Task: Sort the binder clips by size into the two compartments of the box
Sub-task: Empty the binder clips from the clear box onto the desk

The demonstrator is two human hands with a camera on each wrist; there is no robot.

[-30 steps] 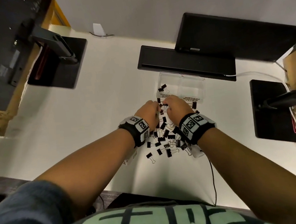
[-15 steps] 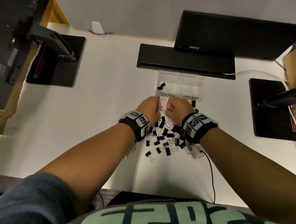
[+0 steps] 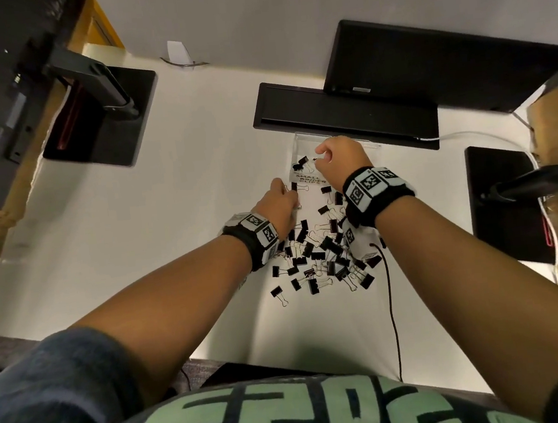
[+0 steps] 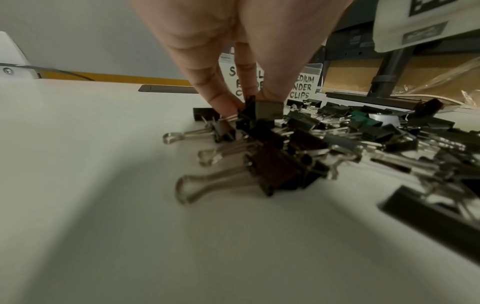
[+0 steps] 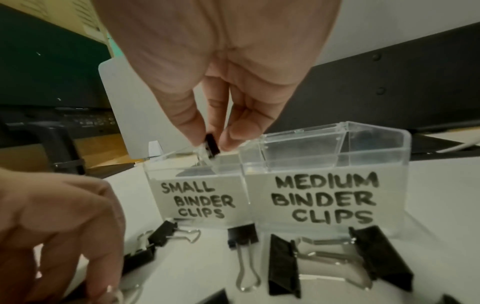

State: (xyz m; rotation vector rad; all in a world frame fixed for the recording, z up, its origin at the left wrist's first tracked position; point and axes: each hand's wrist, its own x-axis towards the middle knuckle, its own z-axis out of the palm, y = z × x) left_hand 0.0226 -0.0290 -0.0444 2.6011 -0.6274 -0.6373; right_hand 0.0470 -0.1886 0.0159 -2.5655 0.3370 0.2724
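- Step in hand: depositing a small clip. Your right hand (image 5: 221, 86) pinches a small binder clip (image 5: 211, 146) between thumb and fingertips, directly above the compartment labelled SMALL BINDER CLIPS (image 5: 197, 197) of the clear box (image 3: 372, 148).
- Your left hand (image 3: 278, 204) is down at the far edge of the pile of binder clips (image 3: 320, 255) on the surface (image 3: 200, 192), fingers closed on one black clip (image 4: 262, 109). From the left wrist view, its size class cannot be told with certainty.
- Box status: two or three clips (image 3: 302, 164) lie in the small compartment; the compartment labelled MEDIUM BINDER CLIPS (image 5: 324, 197) appears empty in the right wrist view. Most of the sorting remains.
- Next move, right hand: part thumb and fingers so that the clip drops inside the small compartment's walls, clear of the divider.
- Next move, left hand: lift its clip free of the neighbouring wire handles, which may snag, then judge its size against the two larger clips (image 5: 337, 261) lying before the box.
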